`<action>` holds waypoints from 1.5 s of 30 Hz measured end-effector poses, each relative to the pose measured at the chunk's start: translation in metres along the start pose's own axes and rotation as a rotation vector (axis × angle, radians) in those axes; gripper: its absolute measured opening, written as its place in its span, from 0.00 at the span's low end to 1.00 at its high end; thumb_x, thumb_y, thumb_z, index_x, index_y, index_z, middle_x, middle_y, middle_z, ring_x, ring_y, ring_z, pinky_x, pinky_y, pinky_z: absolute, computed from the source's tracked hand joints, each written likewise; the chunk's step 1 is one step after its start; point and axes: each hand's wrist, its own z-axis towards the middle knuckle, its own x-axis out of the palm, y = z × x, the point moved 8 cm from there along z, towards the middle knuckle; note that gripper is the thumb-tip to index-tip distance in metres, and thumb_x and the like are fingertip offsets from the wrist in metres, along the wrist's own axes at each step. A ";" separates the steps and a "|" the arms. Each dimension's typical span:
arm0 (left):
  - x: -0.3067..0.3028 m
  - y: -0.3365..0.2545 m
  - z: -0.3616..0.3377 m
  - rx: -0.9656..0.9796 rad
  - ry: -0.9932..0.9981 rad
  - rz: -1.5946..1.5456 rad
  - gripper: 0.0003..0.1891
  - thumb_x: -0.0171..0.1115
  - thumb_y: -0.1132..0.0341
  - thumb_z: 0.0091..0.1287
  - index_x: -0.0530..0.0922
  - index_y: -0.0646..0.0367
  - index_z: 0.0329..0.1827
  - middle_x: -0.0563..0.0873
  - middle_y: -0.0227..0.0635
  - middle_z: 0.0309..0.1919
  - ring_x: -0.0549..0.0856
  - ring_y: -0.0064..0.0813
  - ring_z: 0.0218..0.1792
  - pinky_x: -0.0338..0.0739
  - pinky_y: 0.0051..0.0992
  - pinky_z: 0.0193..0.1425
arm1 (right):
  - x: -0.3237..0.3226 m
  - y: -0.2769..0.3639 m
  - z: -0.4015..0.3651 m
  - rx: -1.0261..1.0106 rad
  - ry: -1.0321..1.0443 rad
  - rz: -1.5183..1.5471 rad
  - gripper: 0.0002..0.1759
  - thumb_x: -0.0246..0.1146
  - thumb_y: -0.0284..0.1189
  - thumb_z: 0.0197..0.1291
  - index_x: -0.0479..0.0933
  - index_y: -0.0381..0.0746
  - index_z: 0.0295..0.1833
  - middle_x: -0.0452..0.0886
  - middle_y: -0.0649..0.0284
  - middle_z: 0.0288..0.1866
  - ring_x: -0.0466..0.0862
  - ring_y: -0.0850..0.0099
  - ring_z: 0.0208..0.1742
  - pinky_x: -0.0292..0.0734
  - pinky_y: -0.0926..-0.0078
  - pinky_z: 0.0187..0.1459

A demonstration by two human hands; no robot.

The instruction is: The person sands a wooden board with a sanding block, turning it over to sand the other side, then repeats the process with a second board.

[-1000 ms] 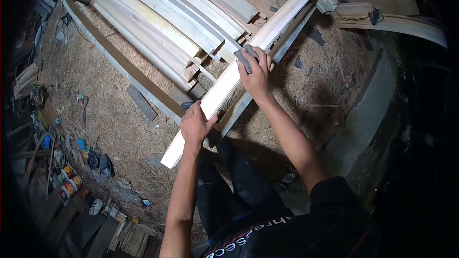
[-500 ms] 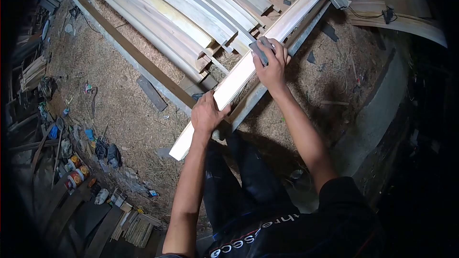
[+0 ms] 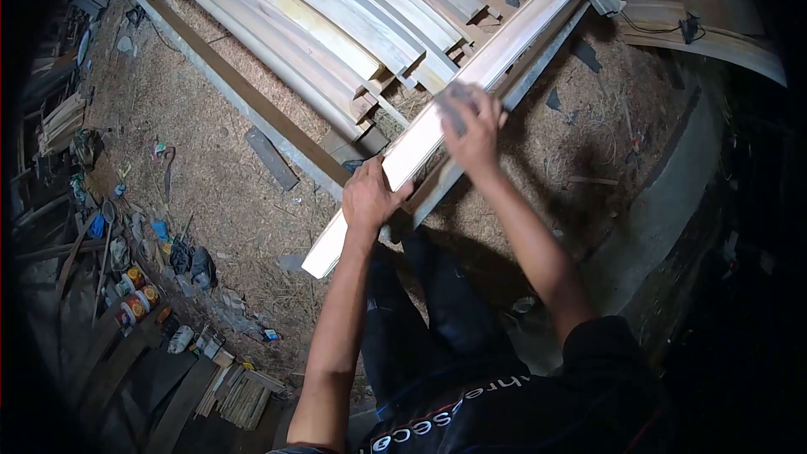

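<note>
A long pale wooden board [image 3: 418, 145] with a moulded edge runs diagonally across the view. My left hand [image 3: 367, 195] is wrapped over the board near its lower end, thumb on the right side. Further up, my right hand [image 3: 473, 128] presses a dark grey sanding block [image 3: 455, 105] onto the board's upper face. Motion blurs the right fingers and the block. The board rests across a wooden frame with pale edges [image 3: 437, 191].
Several planed planks [image 3: 319, 13] lie side by side beyond the board. Shavings cover the ground [image 3: 227, 160], where a loose dark offcut [image 3: 271, 158] lies. Paint tins [image 3: 134, 307] and stacked wood strips [image 3: 239, 395] are at lower left. A cable crosses wood pieces [image 3: 656, 13] at upper right.
My right hand and the sanding block have slid a little down the board, toward my left hand. My left hand keeps its grip; the whole view has shifted slightly.
</note>
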 end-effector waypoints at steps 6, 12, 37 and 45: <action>-0.002 -0.001 0.001 -0.014 0.000 -0.017 0.36 0.73 0.38 0.55 0.79 0.59 0.56 0.88 0.49 0.41 0.88 0.51 0.46 0.82 0.45 0.51 | 0.002 0.009 -0.002 0.076 0.086 -0.041 0.21 0.70 0.35 0.62 0.83 0.49 0.61 0.72 0.57 0.65 0.68 0.59 0.66 0.63 0.48 0.68; -0.005 -0.006 0.002 -0.067 0.102 -0.023 0.39 0.72 0.40 0.56 0.77 0.64 0.60 0.87 0.50 0.47 0.86 0.50 0.51 0.81 0.43 0.57 | 0.014 0.057 -0.053 -0.116 0.205 0.090 0.18 0.71 0.35 0.60 0.86 0.52 0.57 0.74 0.61 0.64 0.70 0.62 0.65 0.60 0.51 0.66; 0.000 0.001 0.002 -0.021 0.029 -0.011 0.36 0.73 0.39 0.55 0.79 0.59 0.58 0.87 0.49 0.45 0.87 0.51 0.48 0.82 0.45 0.53 | -0.012 0.011 0.006 -0.045 -0.100 -0.010 0.19 0.73 0.34 0.59 0.85 0.47 0.57 0.74 0.58 0.62 0.70 0.61 0.59 0.64 0.55 0.60; -0.005 0.004 -0.007 0.078 -0.015 -0.043 0.36 0.72 0.41 0.59 0.76 0.59 0.62 0.87 0.51 0.43 0.87 0.51 0.47 0.82 0.46 0.52 | 0.016 0.080 -0.067 -0.127 0.182 0.089 0.21 0.72 0.33 0.59 0.84 0.49 0.60 0.73 0.55 0.64 0.70 0.56 0.64 0.63 0.50 0.65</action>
